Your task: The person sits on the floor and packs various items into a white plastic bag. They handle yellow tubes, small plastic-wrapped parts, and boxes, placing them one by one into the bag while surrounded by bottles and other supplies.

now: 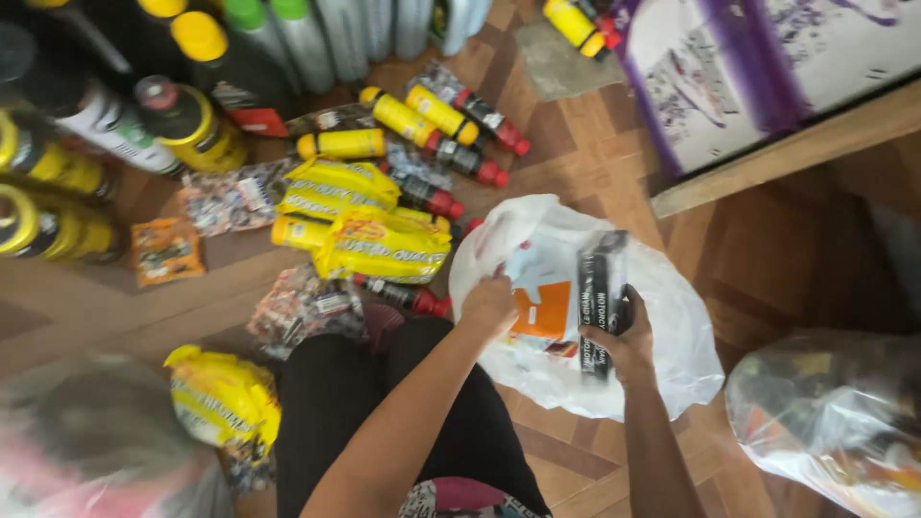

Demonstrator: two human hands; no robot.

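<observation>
**Long black box going into the white bag**

The right hand (pixel 614 343) has a clenched grip around the lower end of a long black box (pixel 597 299), holding it upright over the open mouth of a white plastic bag (pixel 672 336) on the wooden floor (pixel 767 259). The left hand (pixel 487 302) pinches the bag's near rim, pulling it open.

To do this well, I judge the left hand should keep the rim taut and wide, while the right tips the box end-first so it slides beside the orange packet (pixel 542 309) already inside rather than snagging the thin plastic.

Toward the floor's far left edge lie yellow pouches (pixel 384 245) and red-capped small bottles (pixel 451 125); a second filled clear bag (pixel 835 412) sits at the right.
</observation>
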